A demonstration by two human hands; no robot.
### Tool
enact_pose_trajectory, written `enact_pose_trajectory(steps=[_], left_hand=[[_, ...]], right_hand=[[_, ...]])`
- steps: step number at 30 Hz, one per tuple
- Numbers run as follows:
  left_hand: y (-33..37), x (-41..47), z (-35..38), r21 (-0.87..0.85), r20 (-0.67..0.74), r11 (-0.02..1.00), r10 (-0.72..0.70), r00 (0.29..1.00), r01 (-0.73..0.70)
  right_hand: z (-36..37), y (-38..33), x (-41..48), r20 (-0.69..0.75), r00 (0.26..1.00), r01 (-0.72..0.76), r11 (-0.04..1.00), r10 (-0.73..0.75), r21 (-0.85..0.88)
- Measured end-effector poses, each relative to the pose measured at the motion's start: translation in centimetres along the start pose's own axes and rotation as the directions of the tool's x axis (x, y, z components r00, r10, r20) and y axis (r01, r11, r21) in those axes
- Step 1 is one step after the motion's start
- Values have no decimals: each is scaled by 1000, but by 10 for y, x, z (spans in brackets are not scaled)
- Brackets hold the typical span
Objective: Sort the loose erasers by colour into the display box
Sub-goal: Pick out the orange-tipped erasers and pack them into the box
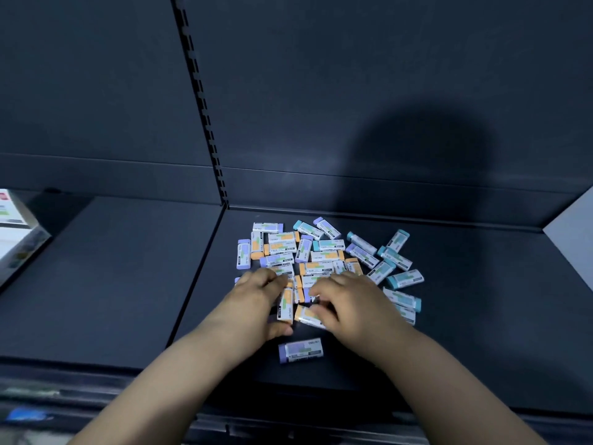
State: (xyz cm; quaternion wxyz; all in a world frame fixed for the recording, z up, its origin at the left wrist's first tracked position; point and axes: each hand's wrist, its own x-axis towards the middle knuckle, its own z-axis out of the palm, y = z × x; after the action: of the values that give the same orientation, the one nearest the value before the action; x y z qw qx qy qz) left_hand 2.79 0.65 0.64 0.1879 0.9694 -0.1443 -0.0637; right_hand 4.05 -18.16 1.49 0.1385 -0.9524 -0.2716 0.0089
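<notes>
**Both hands in the pile, box well off to the side: watch for drops and mix-ups**

Your left hand is at the near-left edge of the eraser pile, fingers curled, thumb under. It looks to be gripping an upright orange eraser. Your right hand is at the near-right edge, fingers curled down, pinching a flat orange eraser. The frame is blurred there, so the grip is a judgement.

All the erasers are loose on the dark shelf. Orange, purple and teal are mixed through the middle of the pile, with teal erasers mostly on its right side. A lone purple eraser lies just in front of the pile, between your wrists.

The only box in view is a white box, well left of the pile and cut off by the frame edge. It is probably the display box, but I can't see its compartments.

Risks:
- It's a long carry left from the pile, and a loose pinch drops the eraser on the way.
- Your wrists pass right over the lone purple eraser, so a sweep could knock it forward off the shelf.
- The sleeves are all white and colour shows only at the ends. In this dim light purple and teal could be confused.
- Dragging out of the pile disturbs neighbouring erasers and mixes the colours again.
</notes>
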Motion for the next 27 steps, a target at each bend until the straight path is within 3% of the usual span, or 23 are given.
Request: enact_pose_trajectory(steps=[5, 10, 14, 20, 23, 27], left_hand=[[4, 2, -1, -20, 4, 999, -26, 1000, 26], [4, 1, -6, -71, -79, 996, -61, 995, 55], [11, 6, -3, -84, -26, 996, -41, 999, 39], [12, 11, -5, -38, 55, 999, -15, 998, 17], [15, 14, -5, -36, 72, 999, -9, 997, 12], [19, 16, -4, -27, 73, 1000, -9, 997, 11]], right_hand=[[3, -10, 5, 114, 992, 56, 994, -46, -89], [-8, -5, -2, 17, 990, -139, 938, 141, 316], [-1, -1, 9, -85, 948, -263, 906, 306, 331], [-7, 20, 7, 70, 989, -146, 963, 133, 229], [-15, 29, 10, 259, 965, -80, 989, 46, 121], [-21, 24, 20, 315, 947, 65, 998, -68, 22]])
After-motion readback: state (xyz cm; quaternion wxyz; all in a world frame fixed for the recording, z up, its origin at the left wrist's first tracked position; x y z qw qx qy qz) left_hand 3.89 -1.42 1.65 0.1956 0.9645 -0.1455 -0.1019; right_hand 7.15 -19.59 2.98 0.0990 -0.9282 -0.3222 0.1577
